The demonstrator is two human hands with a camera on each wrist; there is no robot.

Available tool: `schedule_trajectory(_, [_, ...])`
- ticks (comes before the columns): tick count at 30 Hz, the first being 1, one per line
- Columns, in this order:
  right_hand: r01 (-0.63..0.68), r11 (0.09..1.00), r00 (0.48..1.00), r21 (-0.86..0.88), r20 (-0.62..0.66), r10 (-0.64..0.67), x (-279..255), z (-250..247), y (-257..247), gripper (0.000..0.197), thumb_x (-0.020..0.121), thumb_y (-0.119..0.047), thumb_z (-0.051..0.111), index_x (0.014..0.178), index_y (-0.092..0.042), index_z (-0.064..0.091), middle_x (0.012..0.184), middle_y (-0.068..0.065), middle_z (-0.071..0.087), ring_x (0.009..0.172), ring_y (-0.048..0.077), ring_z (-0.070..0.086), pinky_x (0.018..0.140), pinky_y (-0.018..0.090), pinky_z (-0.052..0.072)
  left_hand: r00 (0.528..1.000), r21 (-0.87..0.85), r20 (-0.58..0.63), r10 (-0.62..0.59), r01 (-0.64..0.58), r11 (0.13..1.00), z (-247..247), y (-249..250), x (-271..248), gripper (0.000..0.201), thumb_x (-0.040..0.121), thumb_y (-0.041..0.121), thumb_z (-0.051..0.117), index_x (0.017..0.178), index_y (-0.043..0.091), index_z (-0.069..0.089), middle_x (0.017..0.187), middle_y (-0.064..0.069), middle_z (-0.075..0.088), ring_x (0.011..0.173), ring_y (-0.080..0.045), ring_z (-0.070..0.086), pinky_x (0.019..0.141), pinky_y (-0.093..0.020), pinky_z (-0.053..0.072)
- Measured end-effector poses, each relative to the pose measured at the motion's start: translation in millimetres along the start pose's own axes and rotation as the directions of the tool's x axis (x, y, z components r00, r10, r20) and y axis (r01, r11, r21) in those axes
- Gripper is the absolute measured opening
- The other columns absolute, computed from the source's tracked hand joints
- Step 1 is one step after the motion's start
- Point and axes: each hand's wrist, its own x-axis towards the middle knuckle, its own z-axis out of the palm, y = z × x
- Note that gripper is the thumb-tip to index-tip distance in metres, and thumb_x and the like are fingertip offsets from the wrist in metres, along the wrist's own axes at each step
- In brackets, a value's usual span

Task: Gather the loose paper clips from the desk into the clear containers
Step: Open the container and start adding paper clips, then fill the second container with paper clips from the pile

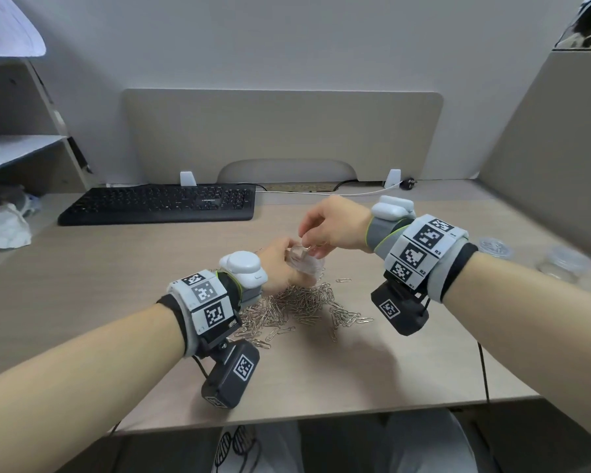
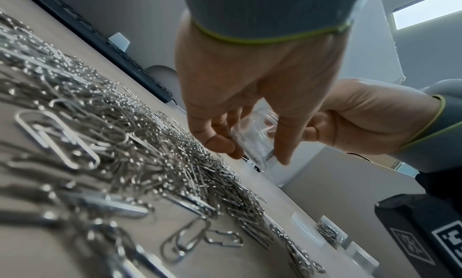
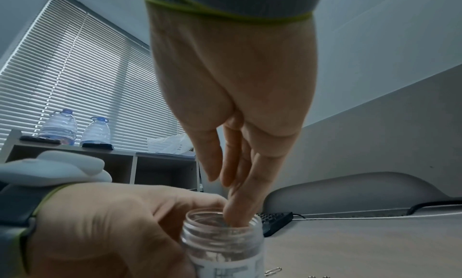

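My left hand (image 1: 280, 268) grips a small clear jar (image 1: 307, 264) just above a heap of silver paper clips (image 1: 297, 305) at the middle of the desk. In the right wrist view the jar (image 3: 222, 237) stands upright with its mouth uncovered, held by the left hand (image 3: 100, 233). My right hand (image 1: 306, 244) hovers over it with straight fingers (image 3: 237, 183); one fingertip dips into the jar mouth and the thumb stays apart. No clip shows between those fingers. The left wrist view shows the heap (image 2: 125, 134) spread under the jar (image 2: 255, 132).
A black keyboard (image 1: 161, 204) lies at the back left. Two more clear containers (image 1: 495, 247) (image 1: 563, 266) stand at the desk's right side, one holding clips (image 2: 327, 233). A shelf unit (image 1: 21, 114) flanks the left, a partition (image 1: 543, 148) the right. A few stray clips (image 1: 343, 279) lie beside the heap.
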Motion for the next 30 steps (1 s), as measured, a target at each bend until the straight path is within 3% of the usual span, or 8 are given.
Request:
schedule_trajectory(4, [0.049, 0.995, 0.999, 0.085, 0.001, -0.050, -5.5, 1.4, -6.8, 0.012, 0.085, 0.005, 0.062, 0.081, -0.006, 0.065, 0.092, 0.030, 0.069, 0.074, 0.029, 0.068, 0.078, 0.044, 0.060, 0.999, -0.006, -0.046, -0.016, 0.015, 1.000, -1.9, -2.6, -2.4, 0.077, 0.045, 0.048, 0.086, 0.112, 0.024, 0.058, 0.109, -0.003, 0.071, 0.091, -0.021, 0.067, 0.075, -0.042, 0.053])
schedule_trajectory(8, [0.077, 0.993, 0.997, 0.084, -0.035, -0.075, -3.8, 2.7, -9.4, 0.010, 0.087, 0.002, 0.060, 0.082, -0.006, 0.064, 0.090, 0.025, 0.069, 0.076, 0.028, 0.068, 0.073, 0.042, 0.061, 0.999, -0.078, -0.037, -0.031, 0.028, 0.997, -8.3, -4.5, -7.3, 0.063, 0.064, 0.023, 0.088, 0.117, 0.012, 0.055, 0.098, 0.001, 0.066, 0.075, -0.009, 0.057, 0.059, -0.021, 0.043])
schedule_trajectory(13, [-0.031, 0.970, 0.996, -0.241, -0.094, 0.009, 14.1, 2.5, 17.4, 0.005, 0.087, -0.017, 0.063, 0.090, -0.013, 0.065, 0.092, 0.015, 0.072, 0.068, 0.028, 0.068, 0.067, 0.043, 0.061, 0.991, -0.049, -0.095, -0.099, 0.095, 0.994, -27.8, -19.6, -8.3, 0.058, 0.068, 0.014, 0.085, 0.115, 0.010, 0.052, 0.100, -0.005, 0.066, 0.074, -0.016, 0.059, 0.058, -0.027, 0.048])
schedule_trajectory(17, [-0.132, 0.778, 0.981, -0.614, 0.035, 0.193, 21.7, 17.3, 40.9, 0.063, 0.080, -0.058, 0.067, 0.125, -0.016, 0.052, 0.120, 0.008, 0.062, 0.095, 0.027, 0.063, 0.087, 0.040, 0.054, 0.982, -0.044, -0.136, -0.128, 0.123, 0.991, -48.7, -27.2, -12.4, 0.050, 0.077, 0.006, 0.081, 0.116, 0.008, 0.049, 0.101, -0.004, 0.061, 0.078, -0.014, 0.058, 0.064, -0.030, 0.052])
schedule_trajectory(19, [-0.089, 0.773, 0.979, -0.629, 0.087, 0.184, 25.6, 28.5, 44.2, 0.078, 0.074, -0.067, 0.067, 0.130, -0.016, 0.048, 0.128, 0.006, 0.059, 0.109, 0.027, 0.058, 0.096, 0.039, 0.048, 0.976, -0.039, -0.159, -0.150, 0.146, 0.989, -56.0, -30.1, -13.5, 0.052, 0.077, 0.013, 0.082, 0.117, 0.009, 0.049, 0.103, -0.005, 0.063, 0.080, -0.020, 0.060, 0.071, -0.042, 0.056])
schedule_trajectory(21, [-0.020, 0.793, 0.974, -0.608, 0.165, 0.152, 28.2, 38.5, 38.9, 0.086, 0.069, -0.072, 0.067, 0.133, -0.018, 0.046, 0.131, 0.004, 0.058, 0.112, 0.025, 0.057, 0.097, 0.038, 0.048, 0.970, -0.035, -0.182, -0.163, 0.160, 0.987, -59.3, -30.9, -13.8, 0.053, 0.078, 0.014, 0.083, 0.118, 0.008, 0.048, 0.098, -0.004, 0.062, 0.074, -0.021, 0.059, 0.061, -0.036, 0.055])
schedule_trajectory(25, [0.131, 0.728, 0.960, -0.673, 0.269, 0.076, 22.3, 57.8, 15.2, 0.089, 0.068, -0.069, 0.070, 0.137, -0.018, 0.045, 0.129, 0.001, 0.055, 0.113, 0.024, 0.056, 0.083, 0.029, 0.043, 0.962, -0.027, -0.227, -0.154, 0.152, 0.988, -61.4, -32.7, -12.6, 0.051, 0.078, 0.013, 0.082, 0.114, 0.009, 0.047, 0.089, -0.002, 0.059, 0.059, -0.012, 0.051, 0.046, -0.021, 0.042])
schedule_trajectory(30, [0.137, 0.724, 0.960, -0.676, 0.271, 0.072, 23.7, 65.3, 9.7, 0.047, 0.075, -0.038, 0.075, 0.112, -0.017, 0.057, 0.111, 0.005, 0.063, 0.092, 0.027, 0.063, 0.075, 0.036, 0.056, 0.956, 0.018, -0.246, -0.157, 0.166, 0.986, -62.4, -36.4, -14.4, 0.051, 0.076, 0.021, 0.084, 0.110, 0.011, 0.048, 0.096, -0.006, 0.059, 0.065, -0.014, 0.050, 0.054, -0.026, 0.042])
